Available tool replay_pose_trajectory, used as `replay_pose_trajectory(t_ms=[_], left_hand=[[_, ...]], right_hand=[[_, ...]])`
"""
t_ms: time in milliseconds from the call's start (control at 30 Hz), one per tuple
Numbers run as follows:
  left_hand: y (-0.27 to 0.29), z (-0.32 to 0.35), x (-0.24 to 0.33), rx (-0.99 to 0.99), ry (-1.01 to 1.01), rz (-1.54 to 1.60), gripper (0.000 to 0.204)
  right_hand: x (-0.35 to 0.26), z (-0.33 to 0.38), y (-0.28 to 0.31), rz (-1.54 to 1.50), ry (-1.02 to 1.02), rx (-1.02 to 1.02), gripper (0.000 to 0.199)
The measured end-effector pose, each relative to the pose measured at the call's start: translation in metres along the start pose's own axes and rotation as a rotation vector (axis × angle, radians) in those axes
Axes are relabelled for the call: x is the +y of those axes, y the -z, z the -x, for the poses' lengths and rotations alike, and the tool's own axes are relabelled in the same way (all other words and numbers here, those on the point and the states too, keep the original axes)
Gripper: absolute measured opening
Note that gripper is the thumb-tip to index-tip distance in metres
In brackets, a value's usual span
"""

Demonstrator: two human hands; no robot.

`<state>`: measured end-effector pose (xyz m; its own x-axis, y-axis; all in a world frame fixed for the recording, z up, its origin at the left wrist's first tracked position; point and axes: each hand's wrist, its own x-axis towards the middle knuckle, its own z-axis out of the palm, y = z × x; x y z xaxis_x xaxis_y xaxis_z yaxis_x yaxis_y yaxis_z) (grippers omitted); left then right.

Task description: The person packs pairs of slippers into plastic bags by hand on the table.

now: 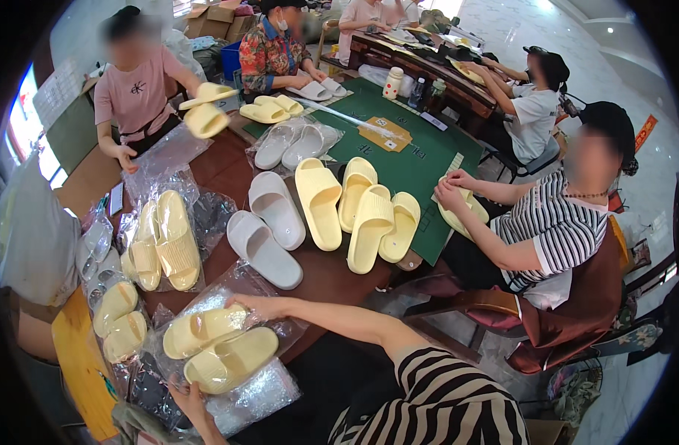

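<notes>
In front of me a pair of pale yellow slippers (232, 360) lies side by side in a clear plastic bag (199, 305). My right hand (259, 306) is closed on the bag at the slippers' far right end. At the near left edge, my left hand (191, 403) grips the bag, thumb beside the nearer slipper; its lower fingers are partly hidden. Under the bag, close to my left forearm, lies a stack of clear plastic bags (254, 397). Just beyond my right hand sit loose grey slippers (265, 248).
Loose yellow slippers (371, 226) stand mid-table beside a green mat (447, 204). Bagged yellow slippers (178, 241) lie to the left. Across the table, a person in pink (143, 89) handles yellow slippers; at right, a person in stripes (551, 222) holds another slipper.
</notes>
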<state>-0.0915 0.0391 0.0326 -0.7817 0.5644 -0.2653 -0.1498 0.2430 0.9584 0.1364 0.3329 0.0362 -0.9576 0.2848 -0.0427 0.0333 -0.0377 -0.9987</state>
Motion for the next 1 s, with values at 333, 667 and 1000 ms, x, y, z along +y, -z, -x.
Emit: replay_pose_trajectory(t_ms=[333, 667, 1000], left_hand=[[-0.018, 0.020, 0.039, 0.015, 0.092, 0.096, 0.064], [0.038, -0.002, 0.042, -0.014, 0.115, 0.243, 0.022], [0.054, 0.023, 0.041, 0.150, -0.023, 0.168, 0.024]], right_hand=[[-0.033, 0.039, 0.002, 0.064, -0.158, -0.060, 0.054], [-0.058, 0.067, 0.056, 0.242, 0.072, 0.034, 0.017], [-0.064, 0.117, 0.102, 0.318, -0.089, 1.053, 0.030]])
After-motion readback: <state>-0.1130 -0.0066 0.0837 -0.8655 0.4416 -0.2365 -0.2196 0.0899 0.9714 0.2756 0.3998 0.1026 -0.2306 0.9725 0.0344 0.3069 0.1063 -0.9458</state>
